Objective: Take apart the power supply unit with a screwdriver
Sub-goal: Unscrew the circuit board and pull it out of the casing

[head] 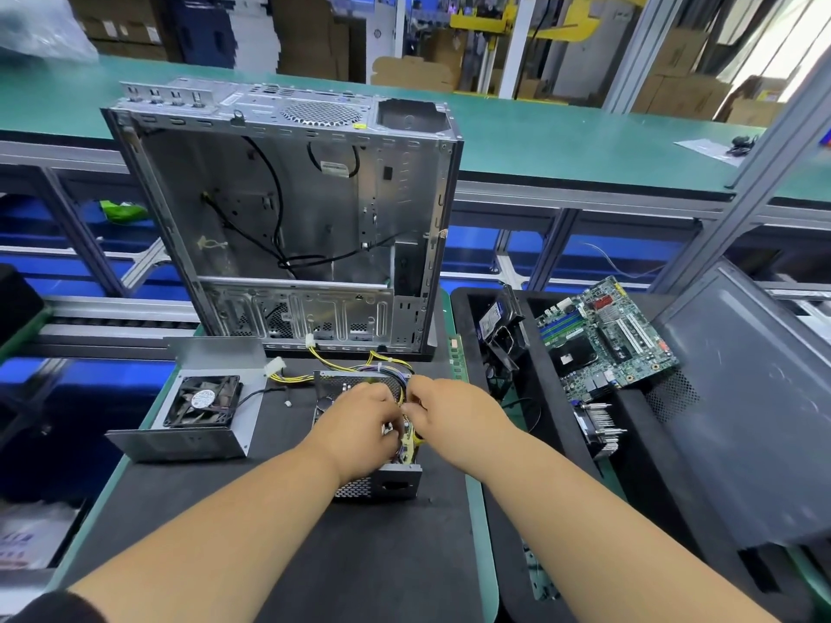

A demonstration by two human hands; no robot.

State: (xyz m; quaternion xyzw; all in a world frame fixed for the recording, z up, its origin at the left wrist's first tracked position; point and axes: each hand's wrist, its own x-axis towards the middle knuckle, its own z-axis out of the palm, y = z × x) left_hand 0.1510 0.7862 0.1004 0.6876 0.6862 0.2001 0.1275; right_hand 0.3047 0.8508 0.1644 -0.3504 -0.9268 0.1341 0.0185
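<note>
Black matting covers the worktop (pixel 279 523); the power supply unit (pixel 377 481) lies at its centre with its lid off, directly under both hands. Left hand (pixel 359 424) reaches into the open housing from the near left, fingers curled among the parts inside; what they grip cannot be told. Right hand (pixel 443 411) comes in from the right, fingertips pinching at the wire bundle (pixel 382 368) on the unit's right edge. Hands nearly touch. Removed cover with fan (pixel 202 402) sits just left. Empty computer case (pixel 288 218) stands upright behind. Motherboard (pixel 602 335) rests in the tray to the right.
</note>
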